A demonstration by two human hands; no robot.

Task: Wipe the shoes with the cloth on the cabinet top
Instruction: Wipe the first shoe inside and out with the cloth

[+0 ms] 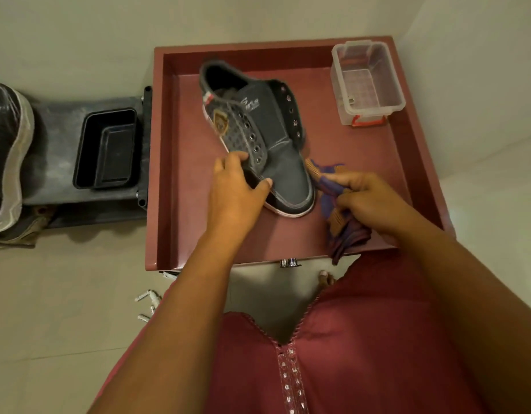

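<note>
The left hand (236, 186) grips the near side of the shoe (258, 135), thumb on its toe. Just right of it, the right hand (362, 195) holds the bunched cloth (336, 213) beside the toe, on the cabinet top (362, 150).

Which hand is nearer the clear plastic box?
Right. The right hand grips the cloth at the cabinet top's front right, directly in front of the box. The left hand holds the shoe toe, farther left.
</note>
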